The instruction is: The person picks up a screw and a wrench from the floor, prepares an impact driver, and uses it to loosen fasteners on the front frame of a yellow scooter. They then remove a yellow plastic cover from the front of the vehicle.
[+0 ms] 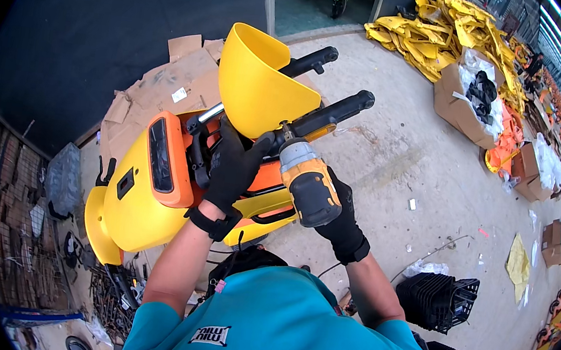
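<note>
A black-gloved hand, my right hand point(341, 220), is wrapped round a yellow-and-black cordless impact driver point(313, 189). Its grey nose points up at the right lower edge of a curved yellow mudguard point(256, 82). The bit's tip and any screw are too small to make out. My left hand point(236, 170), also gloved, has thumb and fingers on either side of the mudguard's lower end. Behind it run two black fork legs point(339, 115). All this belongs to a yellow-and-orange scooter point(147, 194) lying tipped over, partly hidden by my left arm.
Flattened cardboard point(143, 101) lies under the scooter by a dark wall. Black plastic baskets point(438, 300) are stacked at right. A box of black parts point(469, 100) stands near a heap of yellow panels point(441, 38). Loose metal pieces point(110, 301) lie at lower left.
</note>
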Motion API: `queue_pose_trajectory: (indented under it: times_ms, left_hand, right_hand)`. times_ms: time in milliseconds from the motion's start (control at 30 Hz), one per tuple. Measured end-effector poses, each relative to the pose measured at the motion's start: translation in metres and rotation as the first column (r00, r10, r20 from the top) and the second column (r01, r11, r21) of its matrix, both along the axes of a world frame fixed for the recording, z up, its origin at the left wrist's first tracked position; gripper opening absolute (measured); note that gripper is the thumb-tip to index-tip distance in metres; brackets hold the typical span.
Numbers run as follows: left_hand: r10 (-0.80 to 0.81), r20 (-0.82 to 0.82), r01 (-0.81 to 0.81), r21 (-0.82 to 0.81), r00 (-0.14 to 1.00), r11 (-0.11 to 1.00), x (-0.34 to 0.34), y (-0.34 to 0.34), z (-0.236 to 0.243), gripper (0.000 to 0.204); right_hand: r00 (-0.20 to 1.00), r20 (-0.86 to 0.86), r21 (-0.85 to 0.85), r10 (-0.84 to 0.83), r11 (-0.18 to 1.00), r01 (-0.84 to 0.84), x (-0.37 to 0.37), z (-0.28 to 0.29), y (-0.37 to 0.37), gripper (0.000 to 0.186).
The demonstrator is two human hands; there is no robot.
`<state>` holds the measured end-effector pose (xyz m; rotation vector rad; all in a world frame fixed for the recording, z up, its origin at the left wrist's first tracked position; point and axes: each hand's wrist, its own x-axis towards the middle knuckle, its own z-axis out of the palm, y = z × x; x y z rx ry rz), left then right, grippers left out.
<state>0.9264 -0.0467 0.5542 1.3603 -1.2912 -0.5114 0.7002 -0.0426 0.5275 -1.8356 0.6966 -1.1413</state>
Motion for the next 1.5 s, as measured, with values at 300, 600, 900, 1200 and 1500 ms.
queue_pose_trajectory:
  times_ms: [300, 600, 900, 1200, 1500]
  left_hand:
    - [-0.005, -0.01, 0.006, 0.018, 1.0, 1.0, -0.002, 0.001, 0.002, 0.071]
    - [-0.037, -0.006, 0.037, -0.022, 0.999, 0.999, 0.001, 0.001, -0.001, 0.052]
    - [-0.006, 0.035, 0.007, -0.017, 0.999, 1.0, 0.0, 0.002, 0.002, 0.049]
    - [0.114, 0.17, -0.112, -0.019, 0.979, 0.994, -0.006, 0.017, 0.023, 0.06]
    - [-0.238, -0.954, 0.558, -0.098, 0.184, 0.824, -0.027, 0.04, 0.032, 0.07]
  right_hand:
    - [0.999, 0.051, 0.039, -0.007, 0.999, 0.005, 0.0, -0.007, -0.001, 0.048]
    - [0.998, 0.067, 0.021, -0.009, 1.0, 0.007, 0.0, -0.007, -0.003, 0.049]
    - [1.0, 0.003, 0.068, 0.023, 0.997, -0.023, -0.008, -0.016, -0.002, 0.064]
    - [0.999, 0.034, 0.077, 0.007, 0.997, -0.01, -0.007, -0.015, -0.002, 0.057]
    - [0.971, 0.194, 0.288, 0.14, 0.938, -0.193, -0.013, -0.029, -0.002, 0.056]
